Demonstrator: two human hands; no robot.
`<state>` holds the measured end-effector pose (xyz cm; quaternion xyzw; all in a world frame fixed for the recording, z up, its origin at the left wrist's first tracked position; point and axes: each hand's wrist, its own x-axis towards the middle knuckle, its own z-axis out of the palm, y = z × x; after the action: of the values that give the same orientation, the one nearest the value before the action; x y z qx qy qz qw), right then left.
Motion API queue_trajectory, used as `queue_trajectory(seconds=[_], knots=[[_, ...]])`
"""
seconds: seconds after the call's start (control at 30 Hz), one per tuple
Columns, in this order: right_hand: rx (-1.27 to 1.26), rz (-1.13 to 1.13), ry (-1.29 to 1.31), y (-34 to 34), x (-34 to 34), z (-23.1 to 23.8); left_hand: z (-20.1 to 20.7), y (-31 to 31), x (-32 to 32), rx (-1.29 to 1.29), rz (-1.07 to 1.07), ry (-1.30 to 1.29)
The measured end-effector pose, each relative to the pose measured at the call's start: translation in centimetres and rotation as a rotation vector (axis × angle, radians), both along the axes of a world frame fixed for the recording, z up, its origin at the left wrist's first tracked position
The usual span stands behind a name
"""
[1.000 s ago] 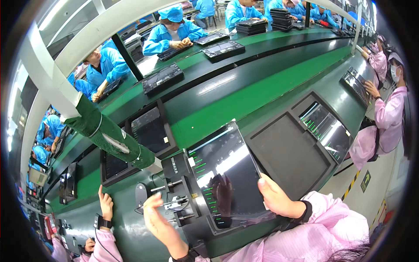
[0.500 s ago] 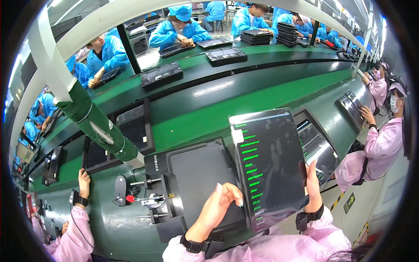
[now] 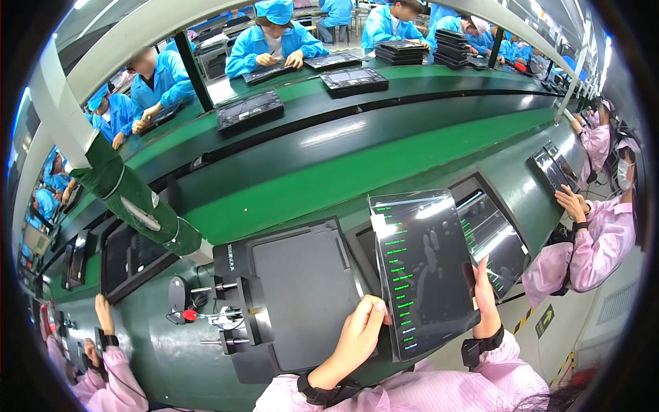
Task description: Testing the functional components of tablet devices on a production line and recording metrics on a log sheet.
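Note:
A tablet point(image 3: 432, 275) stands tilted up in front of me, its dark glossy screen lit with a column of green text lines. My right hand point(image 3: 486, 305) grips its right edge, thumb at the front. At the lower left edge, my left hand point(image 3: 362, 331) is closed with curled fingers against the tablet; its fingertips are partly hidden. Left of the tablet lies a black test fixture point(image 3: 305, 275) with a flat recessed bed. Metal clamps and a red-tipped lever point(image 3: 190, 315) sit on the fixture's left side.
A second lit tablet point(image 3: 495, 237) rests in a black tray behind mine. A black mouse point(image 3: 180, 300) lies left of the fixture. A green-wrapped post point(image 3: 141, 206) rises beside the green conveyor point(image 3: 309, 178). A co-worker's hand point(image 3: 104, 316) touches a black tray point(image 3: 123, 261); others work across and right.
The tablet has dropped slightly and tilted. My left hand has gone from loosely open to closed at its edge. At left, the co-worker's hand and the black tray have shifted left.

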<state>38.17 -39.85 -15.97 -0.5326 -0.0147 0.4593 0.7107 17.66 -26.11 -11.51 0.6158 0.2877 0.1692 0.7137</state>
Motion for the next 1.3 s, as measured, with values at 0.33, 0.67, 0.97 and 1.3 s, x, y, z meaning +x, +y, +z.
queue_trajectory(seconds=[0.33,0.67,0.97,1.3], knots=[[0.026,-0.085,0.077,0.4,-0.8,-0.9,-0.5,-0.2,0.7,0.131,0.111,0.112],[0.166,0.111,0.007,1.0,-0.9,-0.1,-0.4,0.6,-1.0,0.425,0.167,-0.193],[0.144,0.165,-0.086,1.9,-2.2,0.3,1.6,2.1,1.3,-0.814,0.264,-0.379],[0.068,-0.094,-0.178,1.1,2.3,1.2,-1.0,0.1,0.5,-1.077,-0.261,-0.117]])
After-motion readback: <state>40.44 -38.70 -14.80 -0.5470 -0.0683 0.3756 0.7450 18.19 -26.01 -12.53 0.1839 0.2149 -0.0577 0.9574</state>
